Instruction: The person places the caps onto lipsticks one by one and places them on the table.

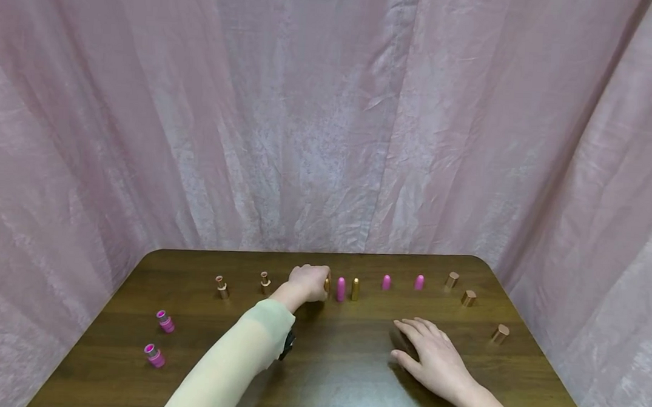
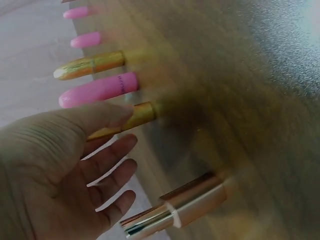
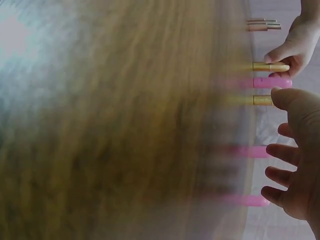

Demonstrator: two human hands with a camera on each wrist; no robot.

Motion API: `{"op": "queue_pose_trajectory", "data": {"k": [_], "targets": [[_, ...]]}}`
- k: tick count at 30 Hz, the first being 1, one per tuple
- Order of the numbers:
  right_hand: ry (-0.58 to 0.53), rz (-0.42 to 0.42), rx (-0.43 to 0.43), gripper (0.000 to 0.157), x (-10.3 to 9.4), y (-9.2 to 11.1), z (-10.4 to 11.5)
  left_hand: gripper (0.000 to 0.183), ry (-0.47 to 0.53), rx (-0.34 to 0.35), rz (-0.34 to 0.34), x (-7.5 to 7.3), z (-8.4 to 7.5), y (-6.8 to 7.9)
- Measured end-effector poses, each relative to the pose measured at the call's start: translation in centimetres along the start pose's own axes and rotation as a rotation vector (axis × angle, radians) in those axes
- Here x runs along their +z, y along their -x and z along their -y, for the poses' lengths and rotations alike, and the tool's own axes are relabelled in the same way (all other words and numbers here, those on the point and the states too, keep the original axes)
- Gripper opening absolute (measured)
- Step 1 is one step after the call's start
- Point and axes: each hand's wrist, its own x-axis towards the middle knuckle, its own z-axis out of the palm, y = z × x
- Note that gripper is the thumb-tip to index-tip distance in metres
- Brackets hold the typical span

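1. Left hand point(image 1: 308, 281) pinches 1 gold tube point(image 2: 144, 114), upright on the table point(image 1: 347, 335).
2. Right hand point(image 1: 432, 360) holds nothing, fingers loosely spread.
3. This tube, 1 pink tube point(image 1: 341, 290) and 1 other gold tube point(image 1: 355, 290) look closed: apparently done.
4. Seemingly unfinished: 2 copper bases point(image 1: 224, 294), 2 pink bases point(image 1: 166, 324), 2 pink caps point(image 1: 386, 282), 3 copper caps point(image 1: 469, 299), unjoined.

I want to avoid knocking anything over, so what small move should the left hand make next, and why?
Probably lift the gold tube straight up: the left hand already pinches it, and a pink tube stands upright close beside it, so a sideways pull might tip that one.
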Motion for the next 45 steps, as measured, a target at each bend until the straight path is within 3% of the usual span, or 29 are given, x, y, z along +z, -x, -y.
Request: {"op": "queue_pose_trajectory", "data": {"k": [3, 6, 11, 16, 22, 27, 38, 45], "targets": [[-0.034, -0.019, 0.03, 0.054, -0.2, -0.4, -0.3, 0.042, -0.007, 0.003, -0.002, -0.9, 0.4, 0.5], [-0.09, -0.038, 0.108, 0.051, -0.6, -1.0, -1.0, 0.059, -0.021, 0.029, -0.053, -2.0, 0.8, 1.4], [-0.168, -0.046, 0.255, 0.05, -1.7, -2.3, -2.8, 0.062, -0.052, 0.097, -0.188, -3.8, 1.0, 3.8], [-0.204, -0.024, 0.343, 0.054, -2.2, -3.8, -4.5, 0.062, -0.081, 0.235, -0.3, -4.3, 0.6, 7.0], [-0.212, 0.021, 0.404, 0.059, -2.2, -5.1, -6.0, 0.064, -0.101, 0.381, -0.393, -3.1, 0.3, 10.7], [-0.212, 0.035, 0.433, 0.06, -2.1, -5.9, -6.7, 0.064, -0.09, 0.425, -0.393, -1.9, 0.4, 13.2], [-0.203, 0.058, 0.454, 0.056, -2.0, -7.4, -7.4, 0.058, 0.024, 0.414, -0.397, 2.0, -0.2, 17.7], [-0.171, 0.086, 0.495, 0.056, -1.5, -8.7, -7.7, 0.054, 0.136, 0.407, -0.376, 3.3, -0.4, 19.1]]}}
